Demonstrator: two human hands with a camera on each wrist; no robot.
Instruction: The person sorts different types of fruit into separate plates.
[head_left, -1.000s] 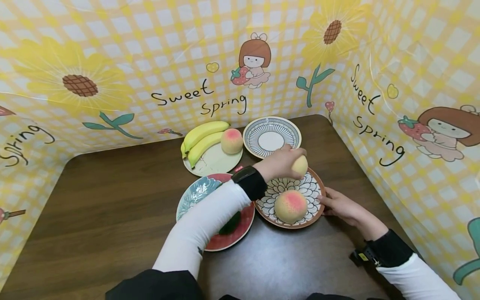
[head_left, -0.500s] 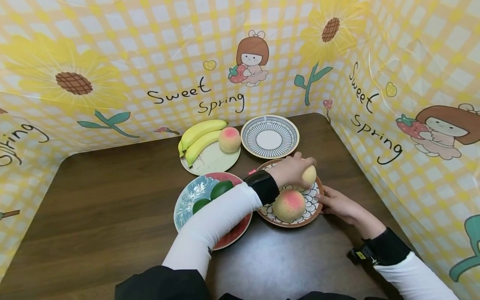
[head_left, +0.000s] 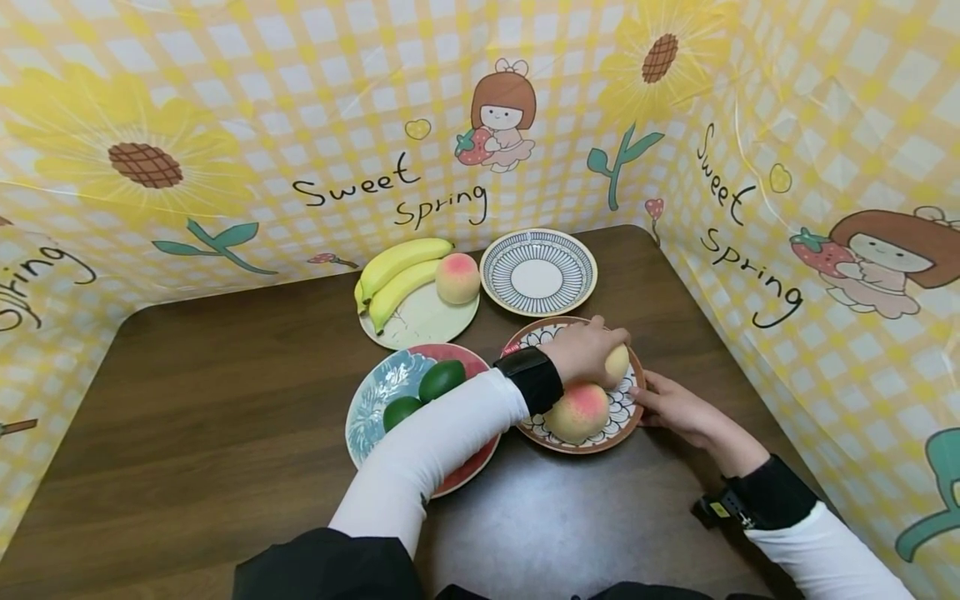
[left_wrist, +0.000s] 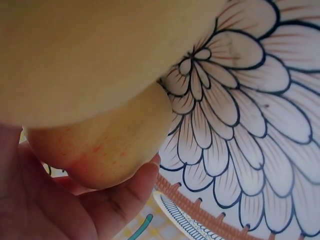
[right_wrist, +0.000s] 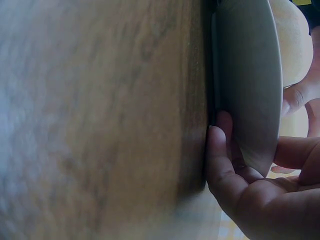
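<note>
Here left hand [head_left: 588, 350] grips peach [head_left: 617, 363] near flower plate [head_left: 628, 410] rim.

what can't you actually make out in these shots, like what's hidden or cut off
- Whether the peach in the left hand touches the flower plate: head view, hand covers it.
- Part of the red-rimmed plate: head view, left sleeve crosses it.
- Right hand fingertips: head view, tucked at the plate's rim.
- Table grain: right wrist view, blurred.
</note>
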